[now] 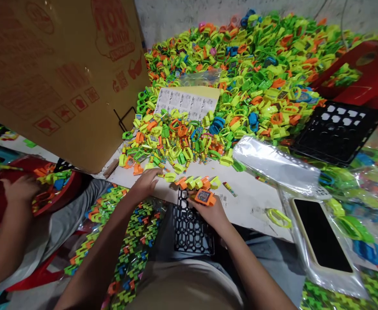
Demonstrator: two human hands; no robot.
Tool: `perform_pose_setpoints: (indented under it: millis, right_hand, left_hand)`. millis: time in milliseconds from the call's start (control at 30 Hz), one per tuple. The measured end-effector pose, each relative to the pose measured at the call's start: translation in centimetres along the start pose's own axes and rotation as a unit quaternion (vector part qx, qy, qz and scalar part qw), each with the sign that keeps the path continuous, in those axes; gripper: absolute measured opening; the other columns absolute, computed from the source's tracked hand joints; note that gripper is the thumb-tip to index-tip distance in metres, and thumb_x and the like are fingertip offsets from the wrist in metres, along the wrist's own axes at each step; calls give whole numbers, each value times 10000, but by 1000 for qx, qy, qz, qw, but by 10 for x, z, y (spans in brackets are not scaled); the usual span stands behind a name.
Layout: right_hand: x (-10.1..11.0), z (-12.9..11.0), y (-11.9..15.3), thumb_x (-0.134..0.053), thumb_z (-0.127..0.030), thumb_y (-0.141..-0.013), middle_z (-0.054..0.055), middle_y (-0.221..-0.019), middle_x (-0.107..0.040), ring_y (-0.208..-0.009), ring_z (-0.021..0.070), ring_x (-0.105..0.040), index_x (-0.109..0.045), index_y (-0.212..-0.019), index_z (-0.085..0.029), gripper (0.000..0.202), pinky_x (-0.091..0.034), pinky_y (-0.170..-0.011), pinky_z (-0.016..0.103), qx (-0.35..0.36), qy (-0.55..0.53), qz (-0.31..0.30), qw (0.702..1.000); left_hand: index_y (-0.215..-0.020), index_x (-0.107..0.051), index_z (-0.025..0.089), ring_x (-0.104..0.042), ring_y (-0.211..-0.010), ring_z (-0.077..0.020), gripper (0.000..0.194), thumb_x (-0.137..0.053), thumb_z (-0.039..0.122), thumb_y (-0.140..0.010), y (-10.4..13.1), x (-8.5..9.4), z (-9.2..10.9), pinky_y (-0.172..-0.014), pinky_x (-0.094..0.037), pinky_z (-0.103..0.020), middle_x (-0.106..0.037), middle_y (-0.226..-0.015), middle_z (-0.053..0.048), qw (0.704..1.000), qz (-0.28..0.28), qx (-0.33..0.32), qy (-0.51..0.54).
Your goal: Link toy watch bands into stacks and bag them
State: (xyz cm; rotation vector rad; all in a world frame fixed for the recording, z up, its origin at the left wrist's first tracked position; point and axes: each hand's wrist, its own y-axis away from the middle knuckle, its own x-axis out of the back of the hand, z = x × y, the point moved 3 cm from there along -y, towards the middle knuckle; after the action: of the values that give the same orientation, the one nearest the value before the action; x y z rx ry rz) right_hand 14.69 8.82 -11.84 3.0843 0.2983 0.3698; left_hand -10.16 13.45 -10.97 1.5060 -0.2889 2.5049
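My right hand (213,213) is closed on an orange toy watch (205,197) with a dark patterned face, above the near end of the white work surface. Below it is a black plastic grid tray (193,228), upright against my lap. My left hand (147,185) is at the front edge of the pile, thumb and fingers apart, close to a yellow-green toy watch (169,177). Between my hands, several orange and yellow toy watches (195,182) sit in a short row. A small candy tube (229,189) lies to the right of that row.
A large cardboard box (63,77) stands left. Toy watches (256,73) are heaped behind, with a label sheet (187,102) on them. At right are a black crate (336,133), a plastic bag (276,165) and a phone (323,234). Another person's hand (21,189) is over a red basin (51,200).
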Motion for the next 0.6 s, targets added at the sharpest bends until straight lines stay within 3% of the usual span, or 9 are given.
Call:
perform_pose_setpoints:
  millis: [67,167,367,467,567,600]
  right_hand:
    - [-2,1,-1,-690,-265,-719,30,-919,-751,-864,227,-708,-734,-870,-219,164,-570,-818,369,10,6,-5,1000]
    - [-8,1,1,-687,-279,-738,22,-922,-751,-828,216,-715,-739,-866,-231,146,-577,-777,339,31,19,-7,999]
    - [-26,1,-6,-641,-207,-786,29,-837,-746,-767,184,-699,-736,-868,-235,129,-527,-720,268,113,146,-56,981]
    - [-30,4,-8,-607,-179,-802,36,-817,-728,-780,180,-673,-718,-824,-220,120,-492,-727,257,121,232,-52,964]
    - [-33,1,-5,-587,-145,-788,57,-802,-704,-798,194,-641,-691,-806,-195,117,-464,-738,265,129,310,-53,941]
    - [-35,-2,-4,-575,-123,-781,64,-809,-699,-805,198,-632,-686,-815,-187,133,-456,-741,266,132,325,-59,934]
  left_hand:
    - [-1187,-566,159,-493,-1138,-254,371,-451,214,-839,-3,-2,0,-1007,-373,-403,-611,-1193,-98,1000,22,21,-4]
    - [-1074,-646,180,-526,-1039,-267,301,-490,224,-820,-4,-4,0,-955,-396,-409,-646,-1052,-98,999,38,38,6]
    - [-961,-606,157,-572,-832,-191,265,-478,356,-843,22,-4,4,-788,-478,-340,-614,-917,-77,976,154,104,116]
    - [-889,-549,161,-604,-763,-162,363,-403,494,-882,44,-15,24,-714,-501,-303,-631,-868,-67,931,170,128,297]
    - [-816,-521,176,-624,-889,-184,372,-456,540,-860,65,-29,55,-782,-507,-316,-649,-962,-87,859,159,149,464]
    - [-805,-512,182,-622,-930,-194,348,-495,527,-845,71,-31,66,-801,-508,-326,-645,-998,-89,854,163,148,471]
